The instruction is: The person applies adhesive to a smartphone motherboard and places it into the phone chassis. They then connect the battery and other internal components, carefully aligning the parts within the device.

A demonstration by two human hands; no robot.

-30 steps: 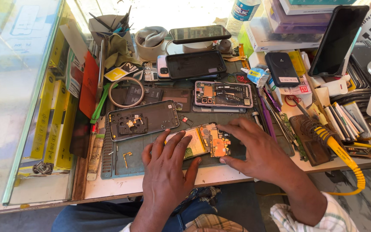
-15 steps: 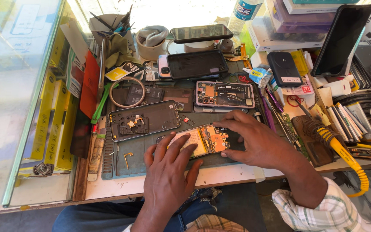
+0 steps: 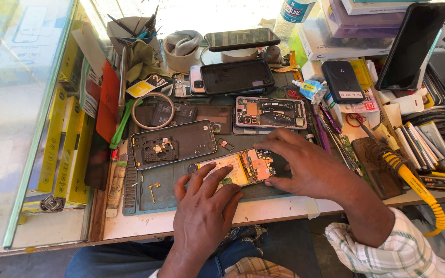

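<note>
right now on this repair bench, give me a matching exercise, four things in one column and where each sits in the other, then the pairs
Things:
1. opened phone
2. back cover
3. yellow coiled cable
4. plastic bottle

Places:
A. far edge of the bench, by the stacked boxes
B. under the fingers of the left hand and right hand
C. right side, running off the bench edge
D. on the mat, left of the opened phone

Pairs: 1-B, 2-D, 3-C, 4-A
</note>
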